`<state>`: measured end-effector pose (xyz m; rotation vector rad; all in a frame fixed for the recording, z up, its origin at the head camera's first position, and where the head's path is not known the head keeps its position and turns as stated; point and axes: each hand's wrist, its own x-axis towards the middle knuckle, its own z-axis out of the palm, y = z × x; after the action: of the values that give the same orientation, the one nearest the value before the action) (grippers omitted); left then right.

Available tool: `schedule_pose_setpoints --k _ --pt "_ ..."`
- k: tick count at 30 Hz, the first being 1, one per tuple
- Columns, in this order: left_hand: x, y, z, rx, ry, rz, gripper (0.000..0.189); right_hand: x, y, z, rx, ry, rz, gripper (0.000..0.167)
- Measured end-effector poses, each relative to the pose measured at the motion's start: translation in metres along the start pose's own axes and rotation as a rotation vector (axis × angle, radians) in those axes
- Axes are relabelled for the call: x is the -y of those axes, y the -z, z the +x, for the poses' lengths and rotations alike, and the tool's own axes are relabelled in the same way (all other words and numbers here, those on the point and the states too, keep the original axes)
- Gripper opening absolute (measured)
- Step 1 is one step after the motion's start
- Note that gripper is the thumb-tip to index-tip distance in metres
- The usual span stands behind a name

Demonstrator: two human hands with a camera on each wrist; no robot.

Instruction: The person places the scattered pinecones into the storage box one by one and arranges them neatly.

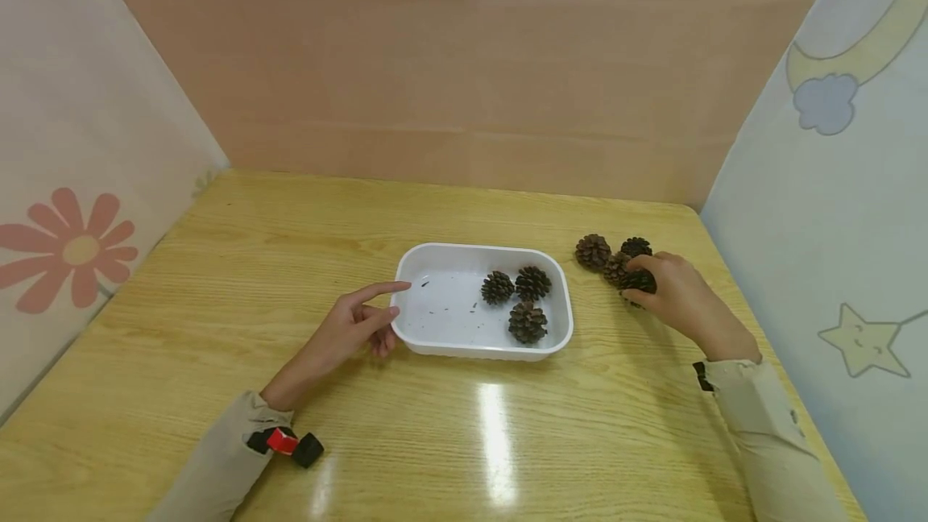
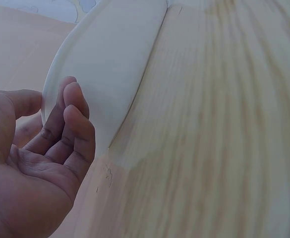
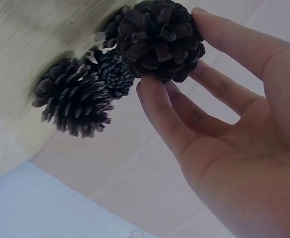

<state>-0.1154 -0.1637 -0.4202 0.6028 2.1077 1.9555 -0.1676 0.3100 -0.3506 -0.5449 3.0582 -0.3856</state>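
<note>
At the left end of a white plastic tray (image 1: 442, 351), my left hand (image 1: 341, 341) has its index finger reaching over the rim and its thumb at the edge. The left wrist view shows its other fingers loosely bent beside the tray's outer wall (image 2: 105, 54). On the right of the table, my right hand (image 1: 681, 296) pinches a dark brown pine cone (image 3: 159, 42) between thumb and fingers. Close by are more pine cones: a brown one (image 1: 593, 252), one partly covered by the fingers (image 1: 615, 268), and a dark one (image 1: 635, 246) behind.
Inside the tray's right half sit three pine cones (image 1: 528, 322), with small dark flakes scattered on its floor. Everything stands on a wood-grain table (image 1: 290, 224). A plain tan panel (image 1: 464, 63) rises behind it, and printed white panels flank both sides.
</note>
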Motion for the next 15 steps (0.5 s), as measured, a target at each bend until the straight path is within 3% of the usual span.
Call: schedule_pose_setpoints --k 15 --pt "0.001 0.002 0.0 0.0 0.017 0.014 0.045 0.024 0.006 -0.007 -0.198 0.082 0.027 0.041"
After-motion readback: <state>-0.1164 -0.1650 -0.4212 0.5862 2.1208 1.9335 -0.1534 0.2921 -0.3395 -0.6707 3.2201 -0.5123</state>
